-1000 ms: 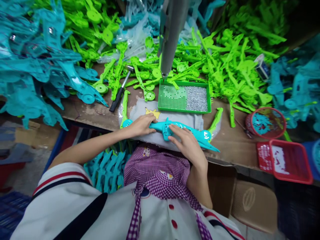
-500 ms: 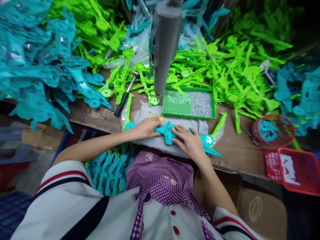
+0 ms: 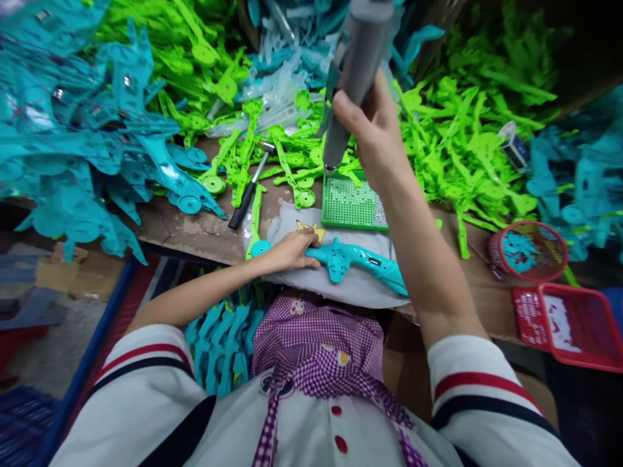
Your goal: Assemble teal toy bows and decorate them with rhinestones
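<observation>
On a grey cloth (image 3: 363, 293) at the bench edge lies a long turquoise plastic part (image 3: 363, 257) with an animal-shaped head at its middle. My left hand (image 3: 293, 250) has its fingers closed on the part's left end. Raised above the bench, my right hand (image 3: 378, 133) is wrapped round a hanging grey electric screwdriver (image 3: 363, 48). The screwdriver tip points down near the green perforated tray (image 3: 354, 225), which holds small silvery screws on its right side. My right forearm covers the turquoise part's right end and some of the tray.
A hammer (image 3: 249, 192) lies left of the tray. Heaps of lime-green parts (image 3: 477, 152) and turquoise parts (image 3: 82, 143) crowd the bench. To the right stand a round red basket (image 3: 497, 250) and a red bin (image 3: 596, 360). Below the bench, several turquoise parts (image 3: 224, 350) are stacked.
My right hand has left the turquoise part and risen to grasp the screwdriver, which has shifted right and tilted. My left hand has stayed on the part's left end.
</observation>
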`<action>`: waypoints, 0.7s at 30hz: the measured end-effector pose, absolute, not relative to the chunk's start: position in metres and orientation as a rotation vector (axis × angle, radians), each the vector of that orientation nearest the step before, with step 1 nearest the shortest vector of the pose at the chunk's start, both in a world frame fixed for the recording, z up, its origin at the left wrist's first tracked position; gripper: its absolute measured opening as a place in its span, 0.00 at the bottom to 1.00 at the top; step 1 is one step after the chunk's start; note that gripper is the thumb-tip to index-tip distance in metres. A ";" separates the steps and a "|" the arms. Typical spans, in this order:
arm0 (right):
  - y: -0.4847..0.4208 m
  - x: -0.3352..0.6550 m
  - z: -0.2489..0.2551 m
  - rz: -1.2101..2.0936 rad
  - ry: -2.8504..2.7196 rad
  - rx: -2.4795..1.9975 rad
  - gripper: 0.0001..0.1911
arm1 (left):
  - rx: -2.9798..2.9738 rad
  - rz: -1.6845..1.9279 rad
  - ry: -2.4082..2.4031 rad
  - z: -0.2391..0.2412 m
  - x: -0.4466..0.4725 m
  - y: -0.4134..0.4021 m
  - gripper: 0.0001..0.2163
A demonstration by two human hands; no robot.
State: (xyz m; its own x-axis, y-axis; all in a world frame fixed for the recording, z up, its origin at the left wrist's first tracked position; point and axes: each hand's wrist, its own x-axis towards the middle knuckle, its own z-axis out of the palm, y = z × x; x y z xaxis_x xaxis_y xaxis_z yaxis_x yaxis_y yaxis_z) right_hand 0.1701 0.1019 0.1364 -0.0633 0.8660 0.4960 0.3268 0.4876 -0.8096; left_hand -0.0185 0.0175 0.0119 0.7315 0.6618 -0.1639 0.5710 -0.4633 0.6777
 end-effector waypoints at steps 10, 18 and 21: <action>0.112 0.189 0.070 0.655 -1.207 -1.356 0.28 | 2.216 0.202 0.907 0.009 -0.018 0.016 0.13; 0.119 0.192 0.037 0.567 -1.127 -1.260 0.28 | 2.165 0.157 0.924 0.013 -0.017 0.017 0.13; 0.120 0.193 0.035 0.569 -1.104 -1.220 0.28 | 2.169 0.171 0.922 0.011 -0.018 0.017 0.13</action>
State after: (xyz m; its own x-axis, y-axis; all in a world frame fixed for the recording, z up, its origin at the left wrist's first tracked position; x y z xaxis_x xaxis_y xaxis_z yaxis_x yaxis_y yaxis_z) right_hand 0.1931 0.1199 0.0348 0.4047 0.8420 0.3568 0.1975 0.3004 -0.9331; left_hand -0.0175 0.0170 0.0110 0.7303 0.6639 -0.1607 0.5626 -0.4511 0.6928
